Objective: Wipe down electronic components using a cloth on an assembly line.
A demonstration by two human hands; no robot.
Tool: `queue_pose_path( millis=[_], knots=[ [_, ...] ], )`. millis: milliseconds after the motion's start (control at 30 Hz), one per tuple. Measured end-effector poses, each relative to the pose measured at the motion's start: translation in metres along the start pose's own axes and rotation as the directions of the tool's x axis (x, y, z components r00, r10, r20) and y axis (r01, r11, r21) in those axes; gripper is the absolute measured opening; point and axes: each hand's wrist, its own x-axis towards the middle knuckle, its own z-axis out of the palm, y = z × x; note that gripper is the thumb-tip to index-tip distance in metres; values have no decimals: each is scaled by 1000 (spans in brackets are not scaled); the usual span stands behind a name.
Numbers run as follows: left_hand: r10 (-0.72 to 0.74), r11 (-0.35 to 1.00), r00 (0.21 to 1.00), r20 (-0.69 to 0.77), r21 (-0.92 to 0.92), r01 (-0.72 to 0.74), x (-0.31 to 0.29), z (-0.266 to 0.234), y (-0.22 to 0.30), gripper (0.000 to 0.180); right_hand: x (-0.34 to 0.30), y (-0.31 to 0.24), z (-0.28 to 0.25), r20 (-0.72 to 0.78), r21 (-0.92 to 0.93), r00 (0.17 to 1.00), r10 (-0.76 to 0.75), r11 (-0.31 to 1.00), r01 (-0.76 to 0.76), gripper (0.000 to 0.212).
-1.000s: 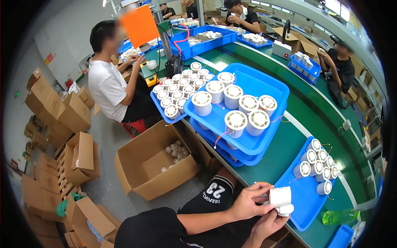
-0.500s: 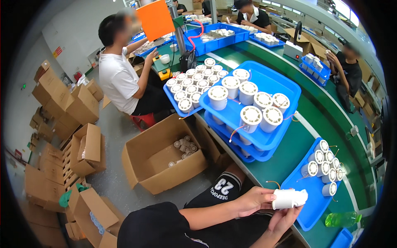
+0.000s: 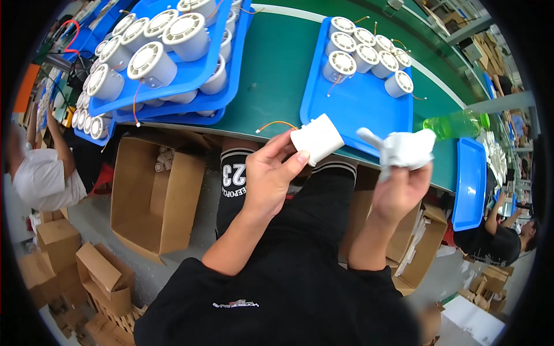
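A white cylindrical housing, with thin red and yellow wires trailing from its left end, lies tilted in my left hand, thumb and fingers closed around it. My right hand grips a crumpled white cloth, apart from the housing and to its right. Just beyond both hands, a blue tray on the green table carries several similar white units with slotted round tops and wires.
Stacked blue trays loaded with more units stand at the left. A green bottle lies right of the tray, near a smaller blue tray. An open cardboard box sits below the table edge. Another person works at far left.
My view has swung rightward and down. The cloth, earlier against the housing, is now apart from it in my right hand; my left hand still holds the housing.
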Motion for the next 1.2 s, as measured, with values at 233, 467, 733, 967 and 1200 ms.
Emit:
queue_pose_path(
  millis=[233,467,733,967,1200],
  knots=[
    [242,950,969,47,191,-246,-8,14,-9,51,-7,14,37,283,-604,909,-305,680,416,28],
    [-14,1000,1000,-13,5,14,-5,9,1,51,21,31,14,-82,-324,995,-50,946,21,10],
    [-372,537,921,116,-783,315,20,12,-3,54,-3,28,-12,-187,-105,982,32,993,-52,12],
    [-398,225,867,300,-884,409,24,22,0,49,-13,21,-24,-215,34,974,76,997,-70,16],
    [-253,124,830,498,-834,538,27,22,-6,58,-21,16,-44,-202,354,952,232,923,-151,28]
  ],
)
